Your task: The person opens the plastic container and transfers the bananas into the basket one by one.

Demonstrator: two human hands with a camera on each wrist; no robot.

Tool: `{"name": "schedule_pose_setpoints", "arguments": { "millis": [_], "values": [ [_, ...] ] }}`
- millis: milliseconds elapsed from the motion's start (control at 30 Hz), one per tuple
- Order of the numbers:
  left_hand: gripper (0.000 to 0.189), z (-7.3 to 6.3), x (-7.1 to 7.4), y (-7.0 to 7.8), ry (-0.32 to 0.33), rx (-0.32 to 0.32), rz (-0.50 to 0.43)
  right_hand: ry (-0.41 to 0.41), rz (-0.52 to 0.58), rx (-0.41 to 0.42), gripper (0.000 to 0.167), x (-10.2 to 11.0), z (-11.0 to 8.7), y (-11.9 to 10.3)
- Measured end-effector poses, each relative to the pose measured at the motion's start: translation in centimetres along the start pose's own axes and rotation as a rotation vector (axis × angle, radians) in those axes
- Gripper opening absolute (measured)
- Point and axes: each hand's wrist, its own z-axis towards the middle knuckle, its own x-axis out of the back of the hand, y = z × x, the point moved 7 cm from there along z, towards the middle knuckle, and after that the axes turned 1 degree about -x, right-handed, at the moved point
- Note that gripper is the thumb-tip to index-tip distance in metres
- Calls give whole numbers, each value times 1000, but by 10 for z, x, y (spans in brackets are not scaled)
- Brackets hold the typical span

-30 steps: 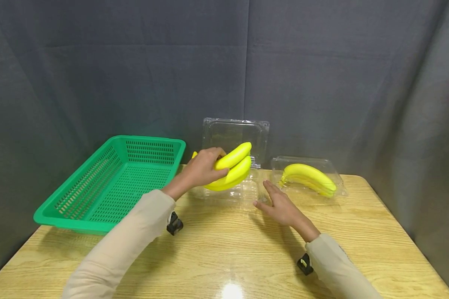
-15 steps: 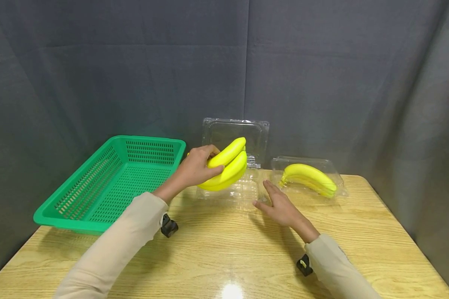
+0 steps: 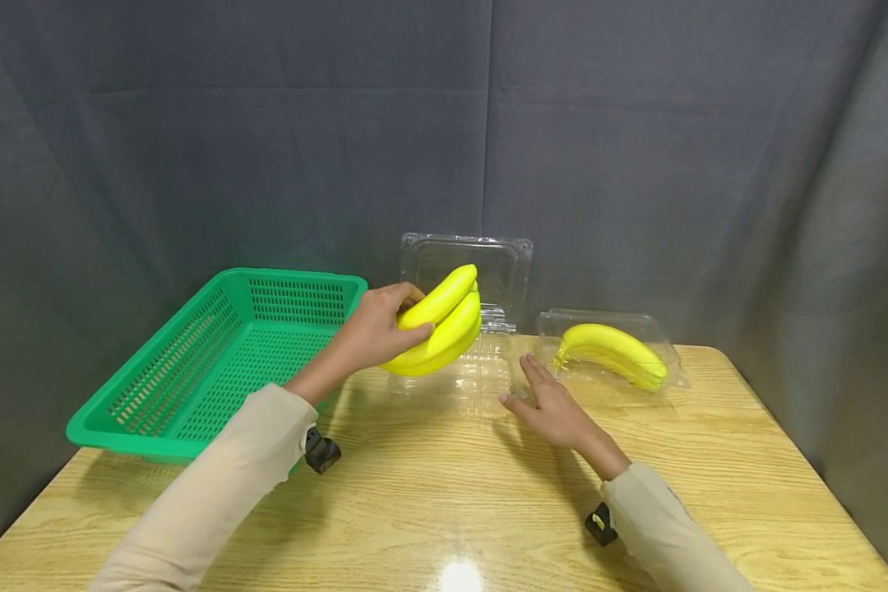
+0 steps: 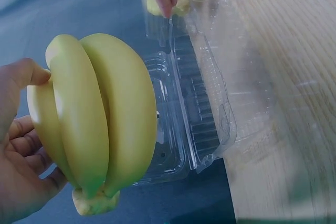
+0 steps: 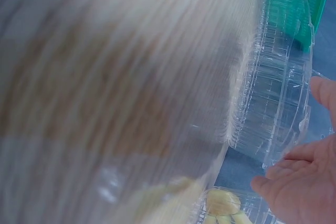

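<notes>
A bunch of yellow bananas (image 3: 451, 325) is held in the air by my left hand (image 3: 373, 333), over the left part of an open clear plastic clamshell box (image 3: 499, 374). In the left wrist view, the thumb and curled fingers of the left hand (image 4: 23, 169) grip the bunch (image 4: 105, 108) from the side, near its stem. The box's lid (image 3: 466, 253) stands raised at the back. My right hand (image 3: 558, 411) has its fingers extended beside the box's right edge. The right wrist view shows its fingertips close to the box rim (image 5: 304, 98); contact is unclear.
A green slotted basket (image 3: 148, 446) stands at the left of the wooden table (image 3: 429, 501). At the right, another clear box (image 3: 599, 314) contains bananas (image 3: 610, 349). A grey curtain (image 3: 303, 164) hangs behind the table.
My left hand has moved leftward and slightly up with the banana bunch, whose free tips tilt higher now. The right hand and both boxes have stayed nearly still.
</notes>
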Motion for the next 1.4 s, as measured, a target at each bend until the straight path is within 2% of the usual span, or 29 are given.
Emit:
{"name": "schedule_pose_setpoints", "arguments": {
  "millis": [333,833,1400],
  "values": [
    [35,-8,11,-1,25,59,-70,-10,3,0,79,-1,0,0],
    [39,-20,29,-6,67,129,-64,-7,-10,-7,82,1,-3,0],
    [37,-42,60,-16,171,171,-75,-23,2,7,82,-2,-4,-5]
  ]
}}
